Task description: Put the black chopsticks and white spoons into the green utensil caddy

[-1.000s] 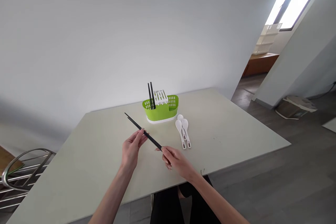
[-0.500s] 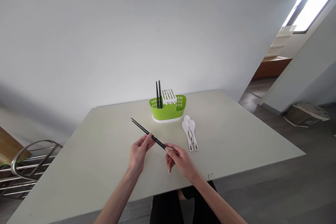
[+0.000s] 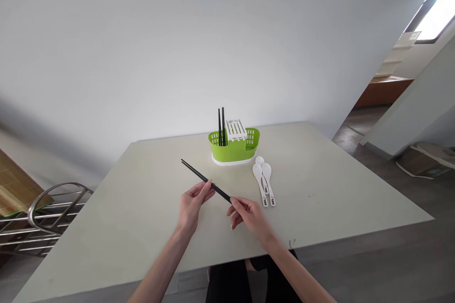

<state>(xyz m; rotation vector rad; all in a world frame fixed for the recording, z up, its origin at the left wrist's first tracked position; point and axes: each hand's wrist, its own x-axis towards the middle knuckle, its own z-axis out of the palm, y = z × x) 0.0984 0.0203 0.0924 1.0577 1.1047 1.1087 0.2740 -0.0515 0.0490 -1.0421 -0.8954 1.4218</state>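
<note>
A pair of black chopsticks point(image 3: 199, 175) is held level above the pale table point(image 3: 320, 199), slanting from far left to near right. My left hand point(image 3: 192, 203) pinches them around the middle with its fingertips. My right hand point(image 3: 249, 213) grips their near end. Behind them stands a green cutlery holder point(image 3: 235, 147) with a white slotted insert and two more black chopsticks point(image 3: 221, 127) upright in its left side. White spoons point(image 3: 265, 182) lie together on the table, just right of my right hand.
A plain white wall rises behind the table. A metal rack point(image 3: 46, 218) stands at the left on the floor. At the right a doorway opens to a grey floor, with a low appliance point(image 3: 426, 161) beyond.
The view has swung left, so everything sits further right in the picture. Both hands keep the chopsticks in nearly the same pose; the right hand's fingers shifted slightly on the near end.
</note>
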